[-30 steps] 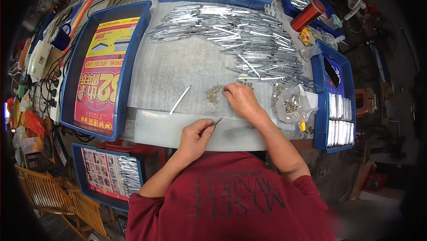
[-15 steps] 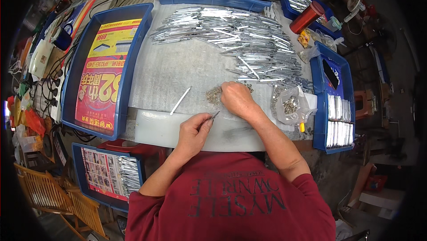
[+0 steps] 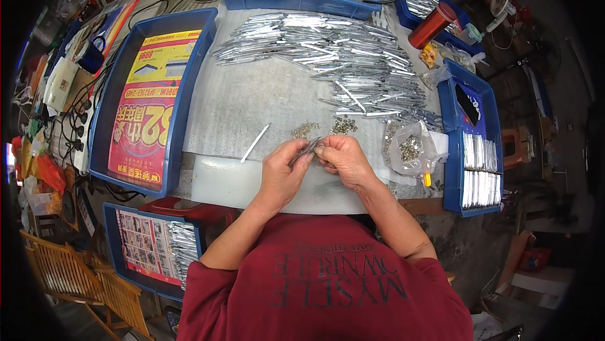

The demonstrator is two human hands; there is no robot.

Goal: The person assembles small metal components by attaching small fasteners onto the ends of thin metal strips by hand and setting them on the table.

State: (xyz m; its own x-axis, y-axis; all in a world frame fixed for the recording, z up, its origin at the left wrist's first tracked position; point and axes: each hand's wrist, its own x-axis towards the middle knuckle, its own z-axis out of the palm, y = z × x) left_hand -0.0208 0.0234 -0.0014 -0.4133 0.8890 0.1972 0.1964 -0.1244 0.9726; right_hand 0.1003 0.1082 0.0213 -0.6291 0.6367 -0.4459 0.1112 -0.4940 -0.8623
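Note:
My left hand [image 3: 283, 168] is closed on a thin grey metal strip [image 3: 311, 145], whose end shows between the fingertips. My right hand [image 3: 343, 159] meets it there, thumb and fingers pinched at the strip's end; whatever small piece they hold is hidden. Just beyond the hands lie a little pile of brass-coloured parts [image 3: 305, 130] and a pile of darker small metal parts [image 3: 344, 125]. One silver strip [image 3: 255, 144] lies alone to the left. Farther back spreads a big heap of silver metal strips [image 3: 353, 57].
A clear plastic bag of small metal parts [image 3: 411, 150] sits at the right. Blue trays flank the table, including a left one lined with a printed sheet [image 3: 146, 95] and a right one with stacked strips [image 3: 481, 152]. A red cylinder [image 3: 432, 26] stands back right.
My right hand has drawn back from the small-parts piles toward me and met my left hand. My left hand has risen slightly and moved right with the metal strip.

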